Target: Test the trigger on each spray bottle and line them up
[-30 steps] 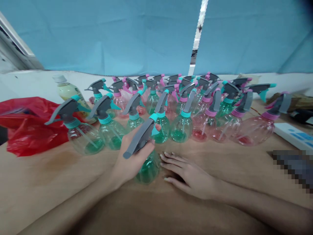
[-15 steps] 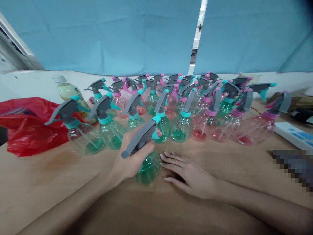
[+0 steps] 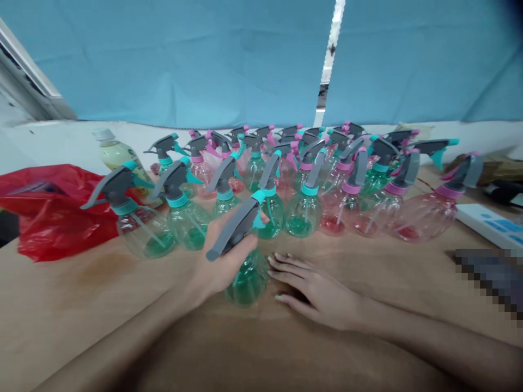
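My left hand (image 3: pixel 223 256) is wrapped round the neck of a green spray bottle (image 3: pixel 247 280) with a grey and turquoise trigger head. That bottle stands on the wooden table (image 3: pixel 327 354), and the hand hides its collar. Just right of it, my right hand (image 3: pixel 314 291) rests palm down on the tabletop, fingers stretched toward the bottle and holding nothing. Behind my hands runs a front row of spray bottles, among them a green one (image 3: pixel 303 215) and a pink one (image 3: pixel 335 209). Several more crowd together behind that row.
A crumpled red plastic bag (image 3: pixel 65 218) lies at the left, with a capped drink bottle (image 3: pixel 118 155) behind it. On the right are a white and blue box-like object (image 3: pixel 490 226) and a dark pixelated item (image 3: pixel 490 277). A blue curtain (image 3: pixel 204 60) hangs at the back.
My left hand and the spray bottle in it have shifted very slightly. The right hand stays flat in the same place; the view has moved a little.
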`<action>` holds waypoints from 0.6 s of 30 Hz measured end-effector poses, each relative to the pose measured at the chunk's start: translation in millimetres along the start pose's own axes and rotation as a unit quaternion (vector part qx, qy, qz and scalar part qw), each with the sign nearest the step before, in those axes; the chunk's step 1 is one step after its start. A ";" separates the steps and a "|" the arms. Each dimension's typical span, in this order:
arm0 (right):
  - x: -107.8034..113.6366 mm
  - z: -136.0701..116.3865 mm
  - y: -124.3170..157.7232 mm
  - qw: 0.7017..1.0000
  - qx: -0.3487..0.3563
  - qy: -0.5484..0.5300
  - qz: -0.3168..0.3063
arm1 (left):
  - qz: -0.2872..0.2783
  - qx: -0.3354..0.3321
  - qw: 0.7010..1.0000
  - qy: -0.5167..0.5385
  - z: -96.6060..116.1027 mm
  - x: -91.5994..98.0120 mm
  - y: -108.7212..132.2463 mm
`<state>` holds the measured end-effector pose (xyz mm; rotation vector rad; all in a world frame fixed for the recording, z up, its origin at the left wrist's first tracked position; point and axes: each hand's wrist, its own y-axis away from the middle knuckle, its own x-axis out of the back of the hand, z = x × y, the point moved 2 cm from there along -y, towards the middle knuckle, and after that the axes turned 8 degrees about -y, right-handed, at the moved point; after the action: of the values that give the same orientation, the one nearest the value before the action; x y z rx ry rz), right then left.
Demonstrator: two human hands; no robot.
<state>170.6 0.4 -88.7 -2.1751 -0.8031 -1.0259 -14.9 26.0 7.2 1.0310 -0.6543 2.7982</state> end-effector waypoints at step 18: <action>0.0 1.5 0.1 1.000 -0.002 0.011 -0.007 | 0.017 0.016 0.999 0.046 1.1 -3.8 -4.6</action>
<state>171.4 1.4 -89.5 -2.1609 -0.8076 -1.0569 -10.2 30.0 7.2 0.8978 -0.6237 2.8737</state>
